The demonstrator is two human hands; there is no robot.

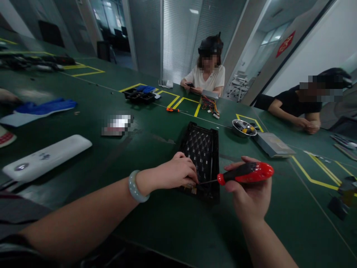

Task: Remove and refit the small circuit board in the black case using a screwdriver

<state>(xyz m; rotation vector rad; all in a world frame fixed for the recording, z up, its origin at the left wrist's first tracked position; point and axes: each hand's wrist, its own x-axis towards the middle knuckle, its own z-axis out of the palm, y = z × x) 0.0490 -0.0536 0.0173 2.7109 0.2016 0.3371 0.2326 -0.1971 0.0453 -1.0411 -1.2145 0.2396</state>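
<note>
A black plastic panel (205, 149) with a diamond-patterned grid lies on the green table in front of me. My left hand (182, 172) is at its near left part, fingers curled over a small part near the panel's edge; what the fingertips pinch is hidden. In my right hand (251, 197) is a red and black screwdriver (248, 173), held by the handle with its shaft pointing left. The screwdriver's tip reaches the spot by my left fingertips. A small brownish piece (192, 190) shows below those fingers, inside the panel's near end.
Behind the panel lie an orange screwdriver (173, 110), a cable bundle (211, 106) and a black tray (139, 95). A metal bowl (244, 128) and grey box (273, 145) stand right. A white elongated device (47, 158) lies left. Two people sit across the table.
</note>
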